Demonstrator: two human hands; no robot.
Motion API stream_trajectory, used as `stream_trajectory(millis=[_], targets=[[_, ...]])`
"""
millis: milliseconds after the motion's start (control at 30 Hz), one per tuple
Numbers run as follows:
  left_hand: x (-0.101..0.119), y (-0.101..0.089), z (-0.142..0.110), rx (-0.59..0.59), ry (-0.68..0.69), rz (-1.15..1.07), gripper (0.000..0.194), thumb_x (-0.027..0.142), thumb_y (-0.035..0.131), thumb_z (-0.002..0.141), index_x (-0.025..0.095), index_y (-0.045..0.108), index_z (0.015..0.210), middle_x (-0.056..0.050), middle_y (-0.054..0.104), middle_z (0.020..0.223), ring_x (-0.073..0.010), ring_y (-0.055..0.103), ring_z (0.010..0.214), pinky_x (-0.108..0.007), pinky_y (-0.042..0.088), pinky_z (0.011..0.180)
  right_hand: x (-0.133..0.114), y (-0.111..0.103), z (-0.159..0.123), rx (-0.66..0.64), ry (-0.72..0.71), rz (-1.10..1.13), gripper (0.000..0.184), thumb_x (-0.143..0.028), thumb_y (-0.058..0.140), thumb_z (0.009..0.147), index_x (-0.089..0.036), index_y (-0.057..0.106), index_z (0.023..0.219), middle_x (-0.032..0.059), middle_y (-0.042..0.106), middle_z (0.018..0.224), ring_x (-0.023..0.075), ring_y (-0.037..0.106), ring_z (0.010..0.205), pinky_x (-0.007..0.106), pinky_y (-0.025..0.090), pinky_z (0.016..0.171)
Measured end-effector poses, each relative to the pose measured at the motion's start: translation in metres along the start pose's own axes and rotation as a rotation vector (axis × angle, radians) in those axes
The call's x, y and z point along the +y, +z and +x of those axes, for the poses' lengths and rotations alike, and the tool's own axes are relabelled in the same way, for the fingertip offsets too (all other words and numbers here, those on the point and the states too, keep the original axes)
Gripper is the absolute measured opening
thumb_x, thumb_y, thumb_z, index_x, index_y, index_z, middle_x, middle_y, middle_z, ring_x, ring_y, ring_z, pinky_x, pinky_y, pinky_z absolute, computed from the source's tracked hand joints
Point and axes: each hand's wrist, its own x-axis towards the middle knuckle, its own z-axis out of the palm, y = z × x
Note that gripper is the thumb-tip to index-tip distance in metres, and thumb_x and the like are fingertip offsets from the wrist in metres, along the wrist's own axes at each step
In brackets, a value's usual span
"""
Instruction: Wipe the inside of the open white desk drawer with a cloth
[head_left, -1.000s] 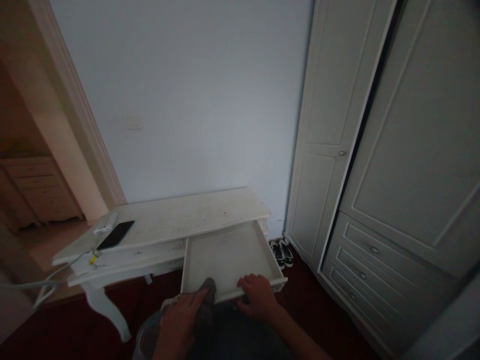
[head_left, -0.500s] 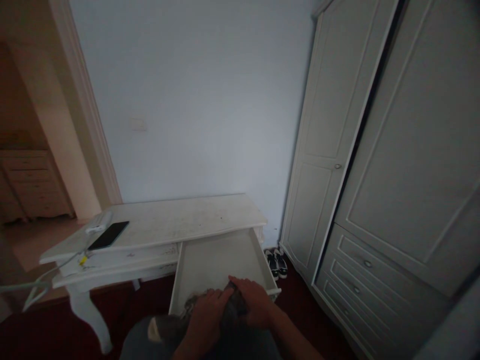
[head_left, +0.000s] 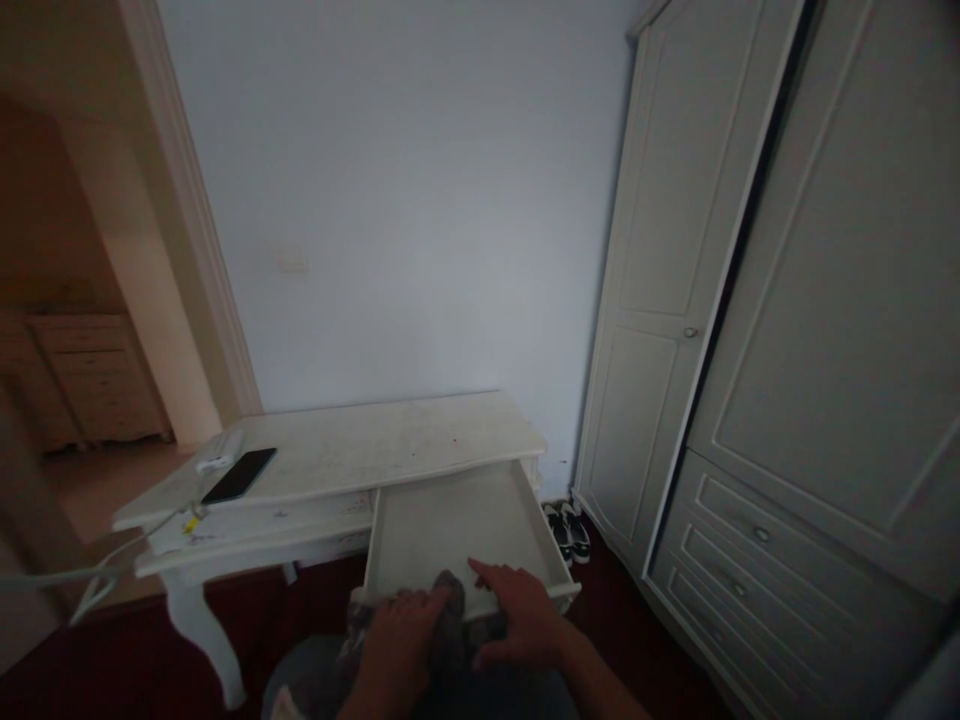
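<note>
**Grey cloth at an open drawer, both hands present**

Head view, sole view. We list first the grey cloth [head_left: 450,625], soft, crumpled and mottled, bunched at the drawer's front edge, with more of it over the lap. The left hand [head_left: 401,635] is closed over it, a fold standing out beyond the thumb; we judge this grip keeps the loose fabric gathered. The right hand [head_left: 525,610] is unclosed, index finger extended over the drawer, thumb parted, cloth in the gap; whether it presses the fabric we cannot tell.

Item: drawer [head_left: 457,515], shallow, rectangular, painted pale, extended towards the lap, presumably so that its inside lies within reach.

Item: desk [head_left: 397,430], white, worn and speckled on top, with a curved leg. On it, a dark, flat, glossy phone [head_left: 240,475], near a thin pale cable [head_left: 139,540].

Item: patterned shoes [head_left: 568,530], paired beside the panelled wardrobe [head_left: 649,400], perhaps to spare floor space.
</note>
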Motion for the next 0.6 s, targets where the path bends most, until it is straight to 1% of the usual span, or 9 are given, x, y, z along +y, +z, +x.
stream_trajectory(millis=[67, 133, 200, 267, 333, 400, 500, 567, 600], targets=[[0.032, 0.0, 0.016, 0.029, 0.098, -0.051, 0.073, 0.032, 0.063, 0.079, 0.029, 0.051, 0.151, -0.012, 0.069, 0.138, -0.0357, 0.059, 0.131, -0.051, 0.04, 0.114, 0.004, -0.002, 0.0, 0.025, -0.008, 0.068, 0.126, -0.082, 0.082, 0.063, -0.027, 0.034, 0.165, 0.0169, 0.057, 0.153, 0.0402, 0.055, 0.136, 0.055, 0.036, 0.117], [0.059, -0.002, 0.031, 0.025, 0.182, -0.067, 0.076, 0.036, 0.063, 0.079, 0.024, 0.05, 0.152, -0.016, 0.066, 0.142, -0.0396, 0.059, 0.131, -0.056, 0.041, 0.113, 0.01, -0.006, -0.002, 0.077, -0.017, 0.174, 0.128, -0.083, 0.083, 0.061, -0.025, 0.036, 0.164, 0.0184, 0.051, 0.158, 0.04, 0.051, 0.141, 0.053, 0.034, 0.12], [0.077, -0.005, 0.042, 0.013, 0.23, -0.111, 0.073, 0.039, 0.06, 0.081, 0.021, 0.05, 0.151, -0.018, 0.068, 0.138, -0.0403, 0.063, 0.124, -0.056, 0.046, 0.108, 0.015, -0.01, -0.003, 0.128, -0.023, 0.307, 0.13, -0.084, 0.083, 0.06, -0.023, 0.036, 0.164, 0.0187, 0.048, 0.159, 0.0383, 0.048, 0.144, 0.051, 0.034, 0.121], [0.082, -0.004, 0.046, 0.016, 0.241, -0.174, 0.068, 0.04, 0.058, 0.083, 0.021, 0.053, 0.148, -0.017, 0.071, 0.131, -0.0379, 0.066, 0.118, -0.052, 0.049, 0.104, 0.018, -0.013, -0.004, 0.142, -0.02, 0.407, 0.128, -0.083, 0.084, 0.06, -0.023, 0.039, 0.163, 0.0178, 0.047, 0.16, 0.037, 0.046, 0.146, 0.049, 0.034, 0.122], [0.075, 0.004, 0.044, 0.054, 0.241, -0.234, 0.068, 0.038, 0.058, 0.083, 0.023, 0.052, 0.149, -0.015, 0.069, 0.138, -0.035, 0.064, 0.125, -0.048, 0.047, 0.111, 0.018, -0.014, -0.004, 0.124, 0.004, 0.426, 0.125, -0.081, 0.087, 0.058, -0.025, 0.043, 0.16, 0.0162, 0.047, 0.159, 0.0372, 0.046, 0.145, 0.049, 0.035, 0.122], [0.058, 0.017, 0.038, 0.104, 0.244, -0.283, 0.074, 0.039, 0.06, 0.083, 0.025, 0.048, 0.154, -0.013, 0.06, 0.153, -0.0327, 0.055, 0.14, -0.044, 0.039, 0.122, 0.016, -0.012, -0.003, 0.094, 0.039, 0.366, 0.122, -0.077, 0.09, 0.056, -0.028, 0.046, 0.159, 0.0144, 0.05, 0.157, 0.0378, 0.048, 0.143, 0.05, 0.035, 0.121], [0.017, 0.037, 0.027, 0.116, 0.188, -0.282, 0.088, 0.053, 0.069, 0.078, 0.026, 0.043, 0.158, -0.012, 0.05, 0.163, -0.0351, 0.046, 0.149, -0.044, 0.035, 0.126, 0.006, -0.007, 0.002, 0.033, 0.037, 0.207, 0.124, -0.073, 0.091, 0.055, -0.033, 0.042, 0.161, 0.0128, 0.055, 0.151, 0.0384, 0.052, 0.137, 0.052, 0.038, 0.119], [-0.011, 0.044, 0.02, 0.069, 0.099, -0.224, 0.095, 0.05, 0.075, 0.072, 0.028, 0.043, 0.159, -0.012, 0.056, 0.158, -0.0357, 0.052, 0.144, -0.045, 0.037, 0.124, -0.005, -0.001, 0.009, -0.011, -0.017, 0.087, 0.128, -0.073, 0.092, 0.052, -0.037, 0.038, 0.163, 0.0113, 0.058, 0.147, 0.0387, 0.054, 0.131, 0.052, 0.042, 0.114], [-0.024, 0.045, 0.017, 0.043, 0.061, -0.182, 0.094, 0.045, 0.076, 0.07, 0.028, 0.045, 0.157, -0.011, 0.06, 0.155, -0.0348, 0.055, 0.141, -0.045, 0.036, 0.124, -0.012, 0.002, 0.014, -0.025, -0.065, 0.018, 0.128, -0.074, 0.092, 0.053, -0.04, 0.036, 0.163, 0.0103, 0.059, 0.145, 0.0387, 0.055, 0.128, 0.053, 0.044, 0.111]])
